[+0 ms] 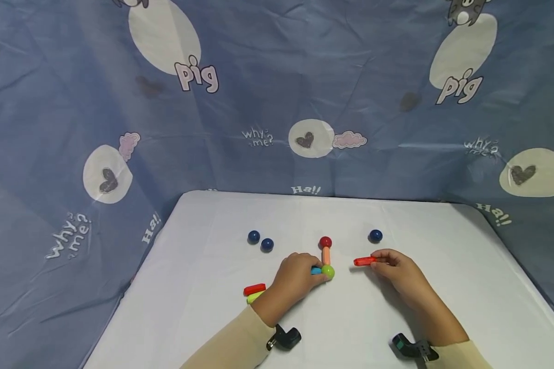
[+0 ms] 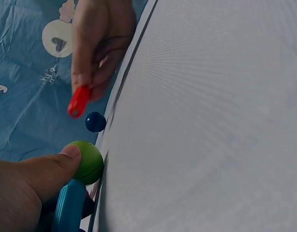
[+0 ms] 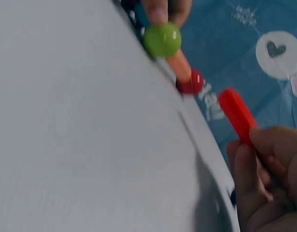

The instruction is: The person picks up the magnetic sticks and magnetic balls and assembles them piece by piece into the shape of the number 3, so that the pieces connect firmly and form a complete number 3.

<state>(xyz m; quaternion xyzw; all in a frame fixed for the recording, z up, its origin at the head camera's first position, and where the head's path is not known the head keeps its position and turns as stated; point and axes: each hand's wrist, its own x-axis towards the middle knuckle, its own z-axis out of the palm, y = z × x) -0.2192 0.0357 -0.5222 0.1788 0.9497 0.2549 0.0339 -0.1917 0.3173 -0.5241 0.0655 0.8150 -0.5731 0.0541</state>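
- Pinched red plastic rod (image 1: 363, 261) in fingers of right hand (image 1: 399, 274).
- Gripped glossy green plastic ball (image 1: 329, 270) with left hand (image 1: 296, 274).
- Held rod apart, toward white table's (image 1: 203, 246) right edge, long axis roughly facing ball.

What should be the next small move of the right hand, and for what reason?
Probably the right hand should bring its red stick to the green ball. The left hand holds that ball, the orange stick already meets it, its side facing the red stick looks bare, and the red stick's free end points roughly that way.
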